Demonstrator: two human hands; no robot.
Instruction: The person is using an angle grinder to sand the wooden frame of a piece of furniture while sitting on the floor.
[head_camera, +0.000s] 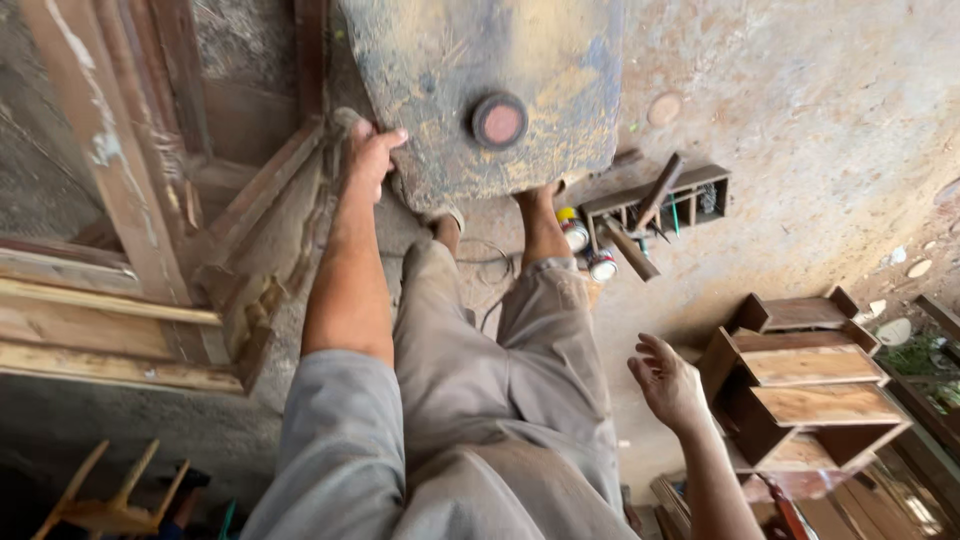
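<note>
Against the worn blue panel, the left hand grips its edge; the right hand hovers spread.

one head camera, looking steeply down

the only view comes from a camera worn on the person's head, tilted almost straight down along the body, so grey trousers fill the lower middle and the feet sit near the centre. the dusty concrete floor fills the upper right. the left hand is stretched far from the lens toward the top, the right hand hangs closer, lower right. no second view shares the scene
</note>
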